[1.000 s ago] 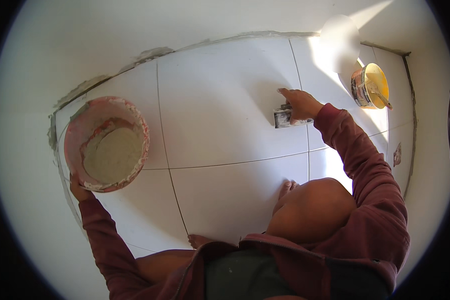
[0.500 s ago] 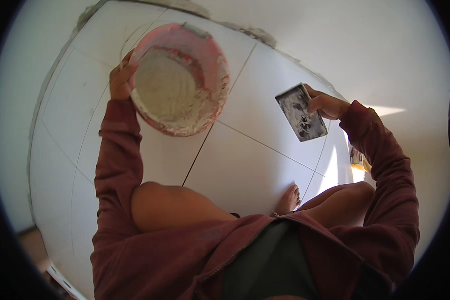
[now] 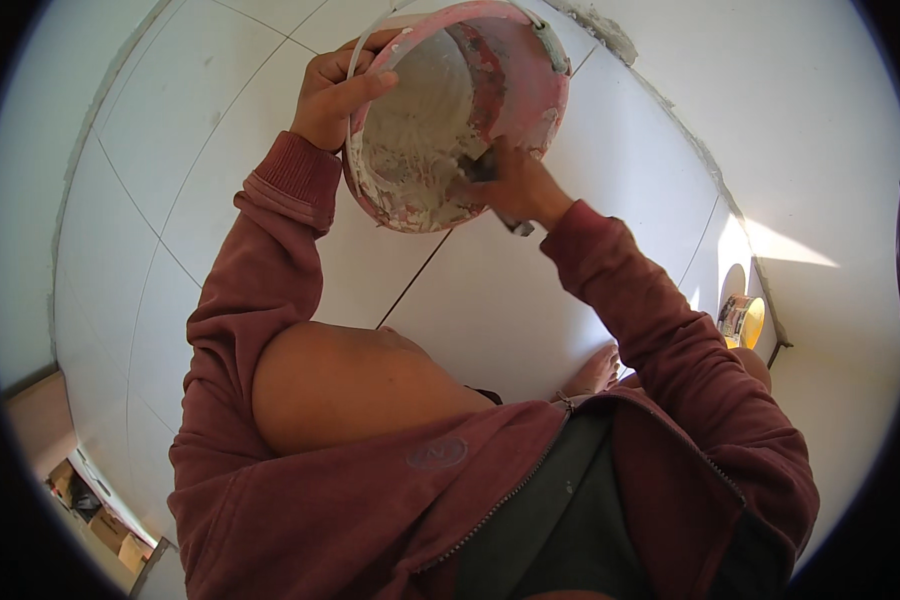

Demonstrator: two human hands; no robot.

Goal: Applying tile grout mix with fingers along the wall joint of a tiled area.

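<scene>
A pink bucket point(image 3: 526, 82), crusted with pale residue, tilts toward me at the top of the view. Pale grey grout-like paste point(image 3: 420, 110) coats its bottom and near wall. My left hand point(image 3: 332, 102) is closed on the bucket's left rim, thumb over the edge, with the thin white handle point(image 3: 351, 85) beside the fingers. At the near right rim, my right hand point(image 3: 526, 186) grips a dark-faced rectangular float point(image 3: 481, 165). One part of the float reaches into the bucket; the hand covers much of it, and motion blurs the rest.
Large white floor tiles point(image 3: 510, 300) with dark joints lie beneath the bucket. Rough mortar point(image 3: 600, 30) lines the foot of the wall. A round yellow-topped container point(image 3: 742, 320) stands at right near my knee. My bare foot point(image 3: 595, 370) rests on the tiles.
My right hand has carried the float from the right to the bucket and into it. The bucket now appears farther right and higher in view, tilted, with my left hand's thumb over its rim.
</scene>
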